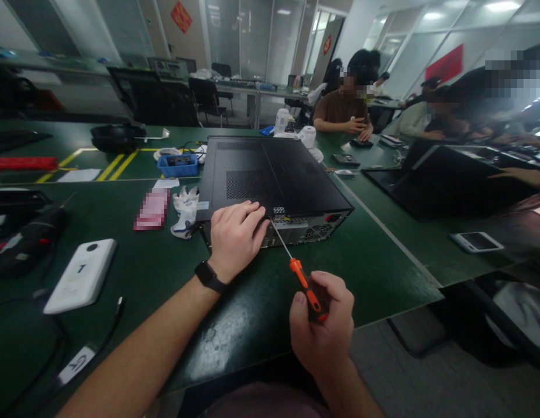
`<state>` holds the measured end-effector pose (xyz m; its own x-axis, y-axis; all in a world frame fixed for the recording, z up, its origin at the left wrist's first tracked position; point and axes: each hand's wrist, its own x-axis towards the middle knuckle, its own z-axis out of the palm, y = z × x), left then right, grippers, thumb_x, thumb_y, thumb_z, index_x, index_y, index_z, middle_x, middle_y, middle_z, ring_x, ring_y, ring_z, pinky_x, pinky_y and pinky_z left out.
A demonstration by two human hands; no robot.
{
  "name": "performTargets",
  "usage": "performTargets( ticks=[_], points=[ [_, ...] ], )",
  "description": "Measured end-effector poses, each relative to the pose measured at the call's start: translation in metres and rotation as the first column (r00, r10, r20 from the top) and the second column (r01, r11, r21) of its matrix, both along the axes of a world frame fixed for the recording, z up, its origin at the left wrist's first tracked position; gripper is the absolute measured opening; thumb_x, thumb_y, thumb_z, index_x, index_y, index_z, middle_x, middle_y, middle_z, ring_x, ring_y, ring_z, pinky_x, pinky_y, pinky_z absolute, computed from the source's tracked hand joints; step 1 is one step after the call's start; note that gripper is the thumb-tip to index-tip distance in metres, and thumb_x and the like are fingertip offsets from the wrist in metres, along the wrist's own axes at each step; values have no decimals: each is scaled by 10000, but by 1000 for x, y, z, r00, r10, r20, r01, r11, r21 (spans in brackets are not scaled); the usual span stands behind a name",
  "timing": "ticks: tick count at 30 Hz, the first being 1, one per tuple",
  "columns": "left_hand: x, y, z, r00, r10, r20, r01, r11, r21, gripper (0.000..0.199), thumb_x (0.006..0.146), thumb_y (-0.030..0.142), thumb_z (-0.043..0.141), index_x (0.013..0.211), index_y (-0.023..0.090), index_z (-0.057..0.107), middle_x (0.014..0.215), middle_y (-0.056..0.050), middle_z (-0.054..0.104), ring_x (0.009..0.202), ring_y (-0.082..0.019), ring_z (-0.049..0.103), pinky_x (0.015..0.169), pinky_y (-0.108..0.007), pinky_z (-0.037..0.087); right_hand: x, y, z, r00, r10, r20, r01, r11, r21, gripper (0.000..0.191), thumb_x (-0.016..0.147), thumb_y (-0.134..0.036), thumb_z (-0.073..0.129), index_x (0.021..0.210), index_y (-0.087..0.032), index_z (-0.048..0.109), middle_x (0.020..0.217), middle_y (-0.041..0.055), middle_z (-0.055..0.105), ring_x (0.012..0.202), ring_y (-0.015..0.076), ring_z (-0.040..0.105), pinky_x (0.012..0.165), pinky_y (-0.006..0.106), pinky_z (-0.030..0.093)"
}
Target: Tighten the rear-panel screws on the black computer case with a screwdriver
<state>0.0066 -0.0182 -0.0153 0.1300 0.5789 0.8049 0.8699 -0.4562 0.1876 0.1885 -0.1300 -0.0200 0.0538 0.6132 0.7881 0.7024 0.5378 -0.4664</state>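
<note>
A black desktop computer case [291,165] lies flat on the green table, its rear panel with fan grille facing me. My right hand [324,322] is wrapped around the orange and black handle of a screwdriver [303,281]. The screwdriver's thin shaft points up and left to the top rim of the rear panel. My left hand [239,235] lies over that same rim, fingers bent and drawn together, thumb and forefinger close beside the screwdriver tip. Whatever is between those fingertips is hidden. A dark watch sits on the left wrist.
Left of the case are white gloves [185,212], a pink pixelated item [152,208], a blue bin [178,165] and a white power bank [81,276]. To the right lie a phone [477,242] and a large black panel [453,180]. Other people sit across and at right.
</note>
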Motion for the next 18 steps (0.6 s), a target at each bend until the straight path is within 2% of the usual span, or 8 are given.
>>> performTargets(
  ticks=[3,6,9,13,16,18],
  points=[
    [0,0,-1,1000,-1,-4,1,1000,5,186,974,306,659,1139,233,703,1200,-70,767,1166,-277,697,975,-462,452,2,0,0,1000,0,4,0,1000,12,315,907,-169,606,1217,-205,562,974,61,694,806,194,725,686,324,611],
    [0,0,-1,1000,0,-6,0,1000,5,187,972,306,662,1138,232,703,1203,-68,766,1163,-274,697,974,-463,451,4,-2,-5,1000,-12,2,12,999,-43,243,957,-196,579,1200,-211,588,921,42,710,726,172,716,649,303,596],
    [0,1,-1,1000,2,-5,-2,1000,6,190,971,307,664,1140,232,703,1205,-64,765,1171,-272,694,980,-465,448,6,-4,-8,999,27,-25,-29,995,-92,283,975,-210,546,1257,-202,568,926,47,700,726,173,703,647,312,590],
    [0,1,-1,1000,1,-6,-1,1000,14,190,971,302,663,1142,229,704,1197,-65,766,1165,-268,696,978,-461,451,5,-1,-3,987,162,-15,-162,987,-17,379,940,-174,514,1319,-173,520,1052,98,656,878,206,685,721,357,601],
    [0,1,-1,1000,0,-8,0,1000,19,190,969,303,667,1139,229,707,1198,-65,767,1165,-267,696,975,-458,452,6,1,-1,989,149,16,-150,988,42,390,923,-135,518,1311,-172,527,1065,106,656,943,227,685,764,382,604],
    [0,1,-2,1000,1,-7,-1,1000,17,192,968,303,668,1142,229,707,1201,-64,766,1167,-267,695,979,-457,450,7,1,-1,993,116,16,-117,992,40,363,933,-115,519,1287,-186,552,1027,84,677,876,206,700,734,354,602]
  ],
)
